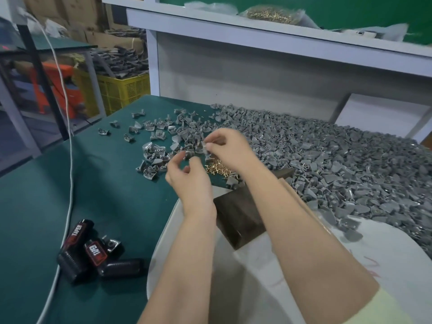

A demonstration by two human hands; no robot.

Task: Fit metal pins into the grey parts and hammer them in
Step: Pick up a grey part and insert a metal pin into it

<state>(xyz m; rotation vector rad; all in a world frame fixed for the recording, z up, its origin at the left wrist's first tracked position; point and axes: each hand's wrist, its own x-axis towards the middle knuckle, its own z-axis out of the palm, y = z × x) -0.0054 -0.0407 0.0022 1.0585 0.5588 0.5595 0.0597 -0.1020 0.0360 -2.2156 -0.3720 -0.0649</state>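
The green bench (105, 195) carries a heap of grey parts (339, 160) across its right side, cut off by the frame edge. A white sheet (247, 265) covers the near edge, partly hidden by both forearms. On it sits a dark block (236, 218) (its right end is behind the right arm). Loose grey parts (159, 136) lie scattered left of the hands. Black cases (93, 251) lie near left beside a white cable (71, 160). A small pile of brass pins (217, 168) shows between the hands. The right hand (226, 146) pinches a blurred grey part (205, 148) in its fingertips. The left hand (187, 176) is curled just beside it; whether it holds a pin cannot be told.
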